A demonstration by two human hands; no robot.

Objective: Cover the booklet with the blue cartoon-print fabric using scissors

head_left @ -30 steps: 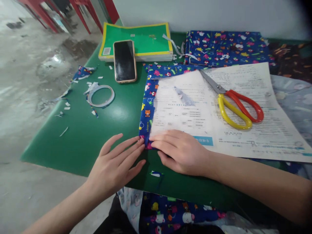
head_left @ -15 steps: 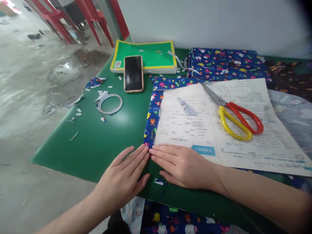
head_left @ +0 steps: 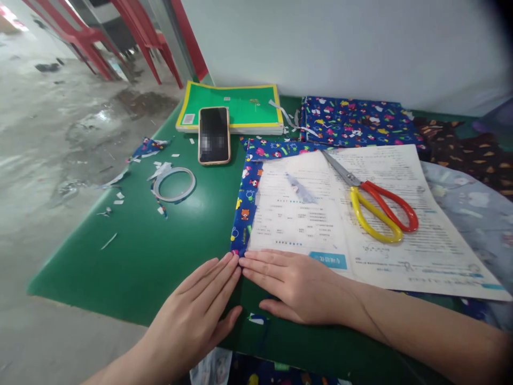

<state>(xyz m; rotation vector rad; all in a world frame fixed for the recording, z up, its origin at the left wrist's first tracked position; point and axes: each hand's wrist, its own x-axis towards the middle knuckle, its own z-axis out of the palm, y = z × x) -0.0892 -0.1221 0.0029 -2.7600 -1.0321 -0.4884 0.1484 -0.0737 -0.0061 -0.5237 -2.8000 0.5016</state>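
An open book (head_left: 304, 214) lies on the green table (head_left: 160, 251) with blue cartoon-print wrapping paper (head_left: 243, 206) folded over its left and top edges. My left hand (head_left: 198, 315) lies flat on the table, fingers together, its tips at the paper's near left corner. My right hand (head_left: 296, 283) lies flat on the book's lower left corner, fingertips meeting those of the left. Neither hand holds anything. Red and yellow scissors (head_left: 377, 206) rest on the right page.
A phone (head_left: 214, 135) lies partly on a green book (head_left: 236, 104) at the back. A tape ring (head_left: 174, 184) and paper scraps lie at the left. Folded printed paper (head_left: 352, 120) sits against the wall. The table's left edge drops to the concrete floor.
Both hands have stayed pressed at the book's near left corner. The view has tilted upward, so everything sits lower in frame.
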